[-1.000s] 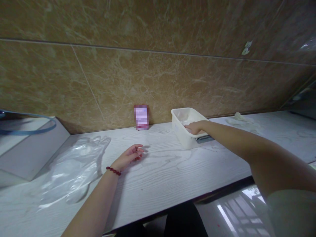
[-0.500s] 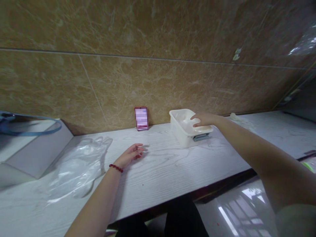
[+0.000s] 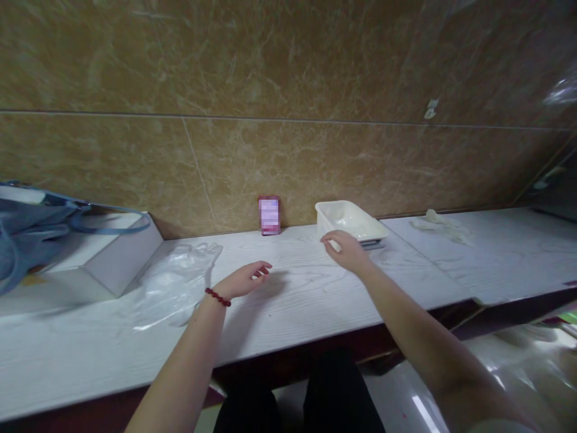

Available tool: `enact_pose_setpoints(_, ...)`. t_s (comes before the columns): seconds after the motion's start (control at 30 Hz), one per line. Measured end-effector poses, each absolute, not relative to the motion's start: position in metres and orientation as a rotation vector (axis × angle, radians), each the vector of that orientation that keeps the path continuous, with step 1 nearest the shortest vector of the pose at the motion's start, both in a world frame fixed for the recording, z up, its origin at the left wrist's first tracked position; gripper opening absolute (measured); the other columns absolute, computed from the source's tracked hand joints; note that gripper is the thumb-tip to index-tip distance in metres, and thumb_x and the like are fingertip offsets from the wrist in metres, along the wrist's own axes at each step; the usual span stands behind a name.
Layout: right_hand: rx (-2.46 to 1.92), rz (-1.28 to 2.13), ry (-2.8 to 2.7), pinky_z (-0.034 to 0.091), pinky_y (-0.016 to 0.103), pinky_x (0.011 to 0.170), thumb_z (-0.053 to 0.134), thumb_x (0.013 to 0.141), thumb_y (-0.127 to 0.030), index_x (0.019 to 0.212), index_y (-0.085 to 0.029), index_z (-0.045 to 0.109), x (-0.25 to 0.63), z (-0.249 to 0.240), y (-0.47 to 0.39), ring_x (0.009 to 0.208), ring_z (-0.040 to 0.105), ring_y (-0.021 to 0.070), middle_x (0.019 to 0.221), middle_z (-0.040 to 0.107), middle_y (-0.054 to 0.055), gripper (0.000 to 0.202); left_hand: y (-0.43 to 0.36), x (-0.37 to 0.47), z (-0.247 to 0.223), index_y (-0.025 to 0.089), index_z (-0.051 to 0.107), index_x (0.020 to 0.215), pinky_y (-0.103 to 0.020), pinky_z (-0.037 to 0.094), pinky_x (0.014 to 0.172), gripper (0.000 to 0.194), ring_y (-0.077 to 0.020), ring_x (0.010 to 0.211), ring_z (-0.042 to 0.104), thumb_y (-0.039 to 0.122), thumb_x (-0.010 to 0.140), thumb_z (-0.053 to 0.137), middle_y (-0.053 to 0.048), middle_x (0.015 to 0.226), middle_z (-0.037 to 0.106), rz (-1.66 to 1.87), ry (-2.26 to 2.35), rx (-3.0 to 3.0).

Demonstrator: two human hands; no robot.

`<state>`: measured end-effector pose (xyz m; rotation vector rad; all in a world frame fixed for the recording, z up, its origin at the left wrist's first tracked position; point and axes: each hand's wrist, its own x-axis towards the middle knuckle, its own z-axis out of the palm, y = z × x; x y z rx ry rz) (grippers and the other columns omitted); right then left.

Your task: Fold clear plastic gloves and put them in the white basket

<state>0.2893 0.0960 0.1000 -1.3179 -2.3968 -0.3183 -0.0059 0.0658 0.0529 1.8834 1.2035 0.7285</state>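
My left hand [image 3: 247, 279] hovers over the white wood-grain counter [image 3: 297, 300], a dark red beaded bracelet [image 3: 218, 297] on its wrist. Its fingers are loosely bent and apart, with nothing visible in them. In front of the white plastic container [image 3: 369, 227] is my right hand [image 3: 346, 250], hiding part of its near side. Thumb and fingertips come together in a pinch there; anything between them is too small to make out. The container is open-topped with a grey clip on its near side, and I see no contents in it.
A phone [image 3: 269, 215] leans upright against the brown marble wall [image 3: 288, 162]. Clear plastic bags or gloves [image 3: 175, 279] lie at the left, beside a white box [image 3: 115, 252] with a blue bag [image 3: 31, 234] on it. Crumpled pale plastic [image 3: 439, 225] lies at the right.
My right hand has come out of the container toward the left and nearer to me, its fingers now pinched. My left hand stays over the counter. The view has shifted slightly.
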Motion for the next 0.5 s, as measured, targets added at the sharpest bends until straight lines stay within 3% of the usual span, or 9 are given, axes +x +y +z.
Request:
enact_pose_setpoints(0.1, -1.138, -0.062, -2.461, 0.043, 0.034, 0.082, 0.032, 0.083, -0.029, 0.095, -0.033, 0.059, 0.241, 0.063, 0.09, 0.094, 0.054, 0.0175, 0.097, 0.062, -0.001, 0.029, 0.044, -0.017, 0.058, 0.021, 0.059, 0.097, -0.029, 0.044, 0.066, 0.03, -0.0193, 0.08, 0.057, 0.035, 0.07, 0.054, -0.007, 0.095, 0.061, 0.744, 1.306, 1.975)
enact_pose_setpoints(0.27, -1.05, 0.252, -2.311, 0.043, 0.025, 0.075, 0.043, 0.078, -0.02, 0.081, -0.02, 0.061, 0.186, 0.012, 0.097, 0.083, 0.056, 0.0128, 0.085, 0.064, 0.002, 0.018, 0.01, -0.064, 0.035, 0.018, 0.055, 0.1, -0.033, 0.045, 0.076, 0.032, -0.0194, 0.085, 0.056, 0.036, 0.076, 0.044, -0.008, 0.099, 0.059, 0.865, 1.627, 2.202)
enact_pose_setpoints(0.5, -1.172, 0.24, -2.208, 0.038, 0.024, 0.073, 0.049, 0.072, -0.015, 0.075, -0.018, 0.06, 0.178, -0.014, 0.106, 0.076, 0.053, 0.0132, 0.077, 0.062, 0.003, 0.012, -0.024, -0.142, -0.006, 0.014, 0.052, 0.102, -0.036, 0.041, 0.086, 0.038, -0.0233, 0.095, 0.053, 0.037, 0.072, 0.047, -0.011, 0.1, 0.057, 0.887, 2.203, 2.346)
